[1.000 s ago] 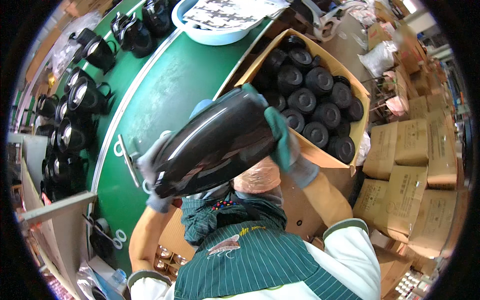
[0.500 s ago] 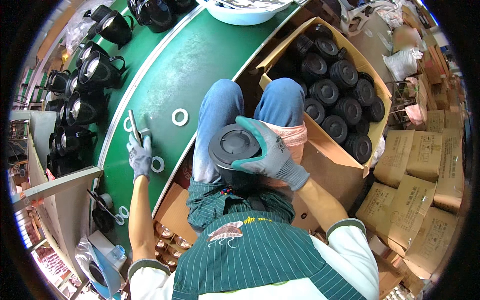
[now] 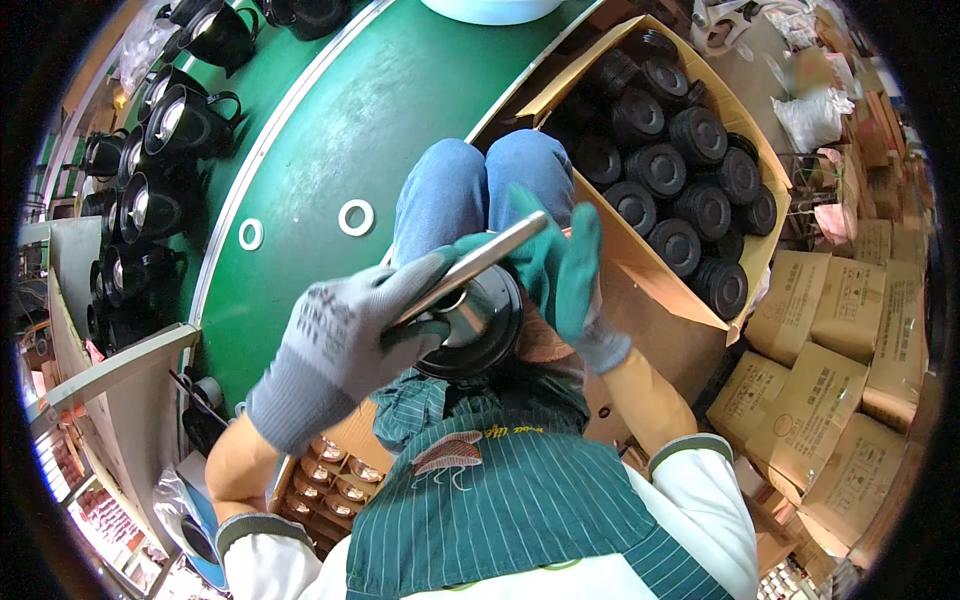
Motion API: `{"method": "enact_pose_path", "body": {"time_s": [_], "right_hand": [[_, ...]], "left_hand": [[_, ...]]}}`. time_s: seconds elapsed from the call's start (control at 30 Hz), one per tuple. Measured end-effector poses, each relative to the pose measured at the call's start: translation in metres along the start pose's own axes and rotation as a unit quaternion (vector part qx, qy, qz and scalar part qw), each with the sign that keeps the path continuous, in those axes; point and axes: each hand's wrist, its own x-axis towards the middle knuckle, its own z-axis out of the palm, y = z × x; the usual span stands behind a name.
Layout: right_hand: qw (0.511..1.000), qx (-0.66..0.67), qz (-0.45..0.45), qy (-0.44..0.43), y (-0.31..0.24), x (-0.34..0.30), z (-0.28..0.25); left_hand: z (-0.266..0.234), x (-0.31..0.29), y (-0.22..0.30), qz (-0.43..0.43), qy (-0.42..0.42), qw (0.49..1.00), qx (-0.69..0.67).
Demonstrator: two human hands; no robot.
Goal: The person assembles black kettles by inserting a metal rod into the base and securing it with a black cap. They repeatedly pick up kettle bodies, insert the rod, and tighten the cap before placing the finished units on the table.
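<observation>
Gloved in grey, my left hand (image 3: 350, 325) is closed around a T-shaped metal tool (image 3: 492, 258). The tool's bar slants up to the right, and its short stem reaches down onto a round black cup-like part (image 3: 478, 366) in my lap. Beside that part's right edge is my right hand (image 3: 568, 270), in a grey glove with a green palm. Its fingers are spread and slightly blurred, with nothing visible between them. Whether the stem sits inside the black part or only rests on it, I cannot tell.
Two white rings (image 3: 369, 217) lie on the green table (image 3: 330, 140). Black mugs (image 3: 180, 125) line its left side, and a pale blue basin (image 3: 490, 10) stands at the back. To my right is a carton (image 3: 672, 292) of black lids (image 3: 697, 136), with closed cartons (image 3: 820, 400) beyond.
My left hand has brought the metal tool from the table to the black part in my lap. My right hand has let go of the part, whose solid top no longer shows.
</observation>
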Motion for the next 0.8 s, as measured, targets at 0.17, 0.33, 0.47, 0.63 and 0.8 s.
{"method": "enact_pose_path", "body": {"time_s": [0.17, 0.33, 0.47, 0.63, 0.8], "right_hand": [[0.985, 0.149, 0.004, -0.083, -0.027, 0.056, 0.006], [0.962, 0.199, 0.096, -0.164, 0.015, 0.115, 0.019], [0.976, 0.126, -0.007, -0.177, 0.003, 0.092, 0.006], [0.975, 0.175, 0.024, -0.132, -0.011, 0.059, 0.003], [0.980, 0.116, 0.080, -0.143, 0.015, 0.102, 0.024]], "left_hand": [[0.022, -0.016, 0.029, -0.093, 0.015, 0.993, 0.071], [0.050, -0.002, 0.083, -0.280, -0.006, 0.942, 0.185], [0.051, -0.013, 0.053, -0.183, 0.083, 0.967, 0.154], [0.057, -0.023, 0.006, -0.116, 0.189, 0.975, -0.033], [0.070, -0.006, 0.076, -0.025, 0.080, 0.990, -0.113]]}}
